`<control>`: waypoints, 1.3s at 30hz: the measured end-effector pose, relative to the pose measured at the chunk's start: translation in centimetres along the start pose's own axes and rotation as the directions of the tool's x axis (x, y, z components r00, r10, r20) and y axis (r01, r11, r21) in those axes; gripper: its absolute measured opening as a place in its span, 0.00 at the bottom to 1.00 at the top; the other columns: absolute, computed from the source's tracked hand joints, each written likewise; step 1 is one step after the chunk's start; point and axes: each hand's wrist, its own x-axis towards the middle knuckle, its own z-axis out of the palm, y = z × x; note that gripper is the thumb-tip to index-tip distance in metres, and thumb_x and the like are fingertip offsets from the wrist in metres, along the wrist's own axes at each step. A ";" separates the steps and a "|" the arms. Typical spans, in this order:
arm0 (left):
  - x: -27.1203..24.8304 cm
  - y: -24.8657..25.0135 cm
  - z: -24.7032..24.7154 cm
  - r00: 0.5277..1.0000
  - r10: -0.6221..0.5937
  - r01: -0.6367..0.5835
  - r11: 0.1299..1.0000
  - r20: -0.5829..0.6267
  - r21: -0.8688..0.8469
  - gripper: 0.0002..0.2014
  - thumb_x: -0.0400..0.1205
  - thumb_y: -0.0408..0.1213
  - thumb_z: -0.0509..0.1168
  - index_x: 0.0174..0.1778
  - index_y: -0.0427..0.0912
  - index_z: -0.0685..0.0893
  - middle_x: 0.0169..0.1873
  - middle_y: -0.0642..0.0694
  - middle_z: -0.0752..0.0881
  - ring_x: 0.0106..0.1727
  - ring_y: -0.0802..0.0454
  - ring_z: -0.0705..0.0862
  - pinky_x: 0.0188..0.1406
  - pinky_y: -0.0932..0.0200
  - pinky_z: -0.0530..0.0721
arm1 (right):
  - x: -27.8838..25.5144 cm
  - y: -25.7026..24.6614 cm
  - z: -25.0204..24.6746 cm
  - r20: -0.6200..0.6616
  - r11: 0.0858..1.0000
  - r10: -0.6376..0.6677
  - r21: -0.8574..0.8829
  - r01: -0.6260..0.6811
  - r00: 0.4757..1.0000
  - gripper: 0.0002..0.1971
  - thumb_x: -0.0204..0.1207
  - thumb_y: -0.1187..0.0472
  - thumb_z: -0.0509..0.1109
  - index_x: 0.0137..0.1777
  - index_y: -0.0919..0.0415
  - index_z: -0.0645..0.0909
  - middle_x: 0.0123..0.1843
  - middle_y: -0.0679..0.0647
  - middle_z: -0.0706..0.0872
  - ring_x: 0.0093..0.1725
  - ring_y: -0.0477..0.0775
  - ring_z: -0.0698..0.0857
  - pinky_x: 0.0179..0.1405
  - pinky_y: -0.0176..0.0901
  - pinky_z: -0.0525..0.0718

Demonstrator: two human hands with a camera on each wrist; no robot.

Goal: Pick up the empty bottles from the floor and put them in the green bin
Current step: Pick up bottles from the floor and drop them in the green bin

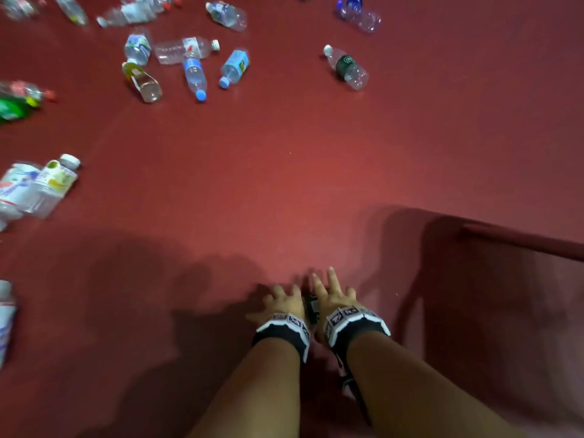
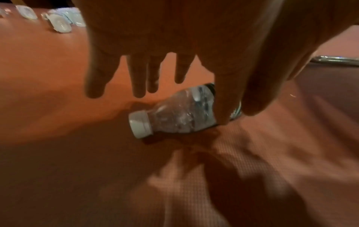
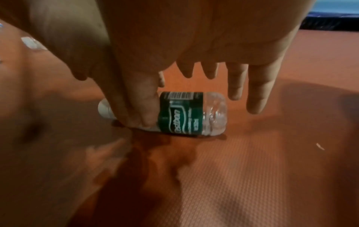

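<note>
A textured red rubber floor point(image 1: 284, 172) carries scattered clear plastic bottles point(image 1: 196, 74) at the far side. Both the left hand point(image 1: 284, 303) and right hand point(image 1: 335, 295) hover with fingers spread, gripping nothing, over a green-labelled clear plastic bottle point(image 3: 180, 113) lying on its side.

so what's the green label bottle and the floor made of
Green-label bottle: looks like thin clear plastic, glossy and ridged, with what seems a printed film label and a white plastic cap. Floor: matte red, finely dimpled, probably rubber or vinyl matting; hard to say which.
</note>
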 end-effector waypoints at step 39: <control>-51.6 0.0 -71.0 0.755 0.311 -0.343 0.938 -0.578 0.057 0.35 0.73 0.49 0.74 0.76 0.52 0.69 0.67 0.48 0.73 0.72 0.45 0.70 0.72 0.51 0.72 | -58.3 -25.0 -57.6 -0.731 0.965 -0.225 -0.076 0.251 0.644 0.31 0.74 0.59 0.69 0.75 0.41 0.63 0.67 0.48 0.68 0.67 0.56 0.69 0.59 0.56 0.82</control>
